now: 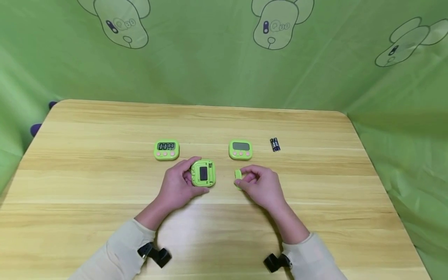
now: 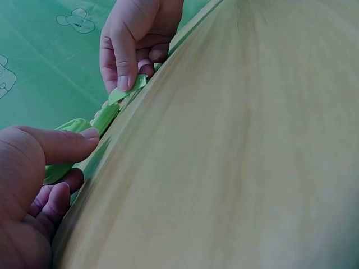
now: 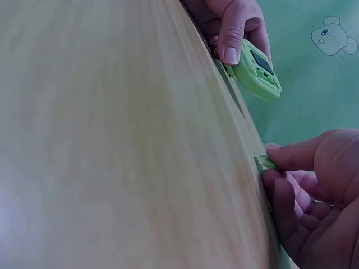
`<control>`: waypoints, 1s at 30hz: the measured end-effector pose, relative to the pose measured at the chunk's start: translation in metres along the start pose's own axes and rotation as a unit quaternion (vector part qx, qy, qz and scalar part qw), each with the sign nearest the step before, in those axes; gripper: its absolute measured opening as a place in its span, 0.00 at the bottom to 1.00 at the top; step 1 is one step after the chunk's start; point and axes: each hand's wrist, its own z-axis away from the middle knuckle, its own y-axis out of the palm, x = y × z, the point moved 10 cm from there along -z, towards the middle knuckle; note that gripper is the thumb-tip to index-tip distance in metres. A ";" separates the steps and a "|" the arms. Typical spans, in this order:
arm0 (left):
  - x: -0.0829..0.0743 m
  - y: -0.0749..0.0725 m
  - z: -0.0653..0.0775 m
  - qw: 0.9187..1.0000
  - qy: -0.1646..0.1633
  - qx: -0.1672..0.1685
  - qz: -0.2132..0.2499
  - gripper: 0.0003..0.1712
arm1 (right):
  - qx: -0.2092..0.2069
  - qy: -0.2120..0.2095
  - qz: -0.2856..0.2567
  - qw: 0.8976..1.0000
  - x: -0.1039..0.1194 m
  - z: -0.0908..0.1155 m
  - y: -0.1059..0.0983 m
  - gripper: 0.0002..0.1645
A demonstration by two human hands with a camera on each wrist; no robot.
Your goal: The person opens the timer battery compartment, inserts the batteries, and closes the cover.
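Observation:
My left hand [image 1: 177, 182] grips a green digital timer [image 1: 212, 165] by its edges, its back turned up. The open battery slot along the timer's right side shows, beside a dark panel. To the right, my right hand [image 1: 263, 186] pinches a small green battery cover [image 1: 238, 174] between thumb and fingers, apart from the timer and close to the table. In the right wrist view the held timer [image 3: 255, 81] is tilted, and only a tip of the cover [image 3: 266, 162] peeks out from the fingers.
Behind the left hand a green timer [image 1: 166, 150] lies face up, its display reading 00:00. Another green timer [image 1: 240, 150] with a blank display lies behind the right hand. Two dark batteries [image 1: 275, 144] lie side by side farther right on the wooden table [image 1: 224, 241].

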 end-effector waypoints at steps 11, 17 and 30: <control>0.001 0.000 0.000 1.000 -0.003 0.001 0.003 0.51 | -0.022 0.009 0.009 1.000 -0.006 -0.001 -0.009 0.13; 0.001 0.000 0.000 1.000 -0.002 0.000 0.000 0.51 | -0.087 0.019 -0.028 0.996 -0.017 -0.005 -0.040 0.08; 0.000 0.001 0.000 1.000 -0.006 0.001 0.000 0.51 | -0.202 0.061 0.024 0.977 -0.049 -0.033 -0.092 0.11</control>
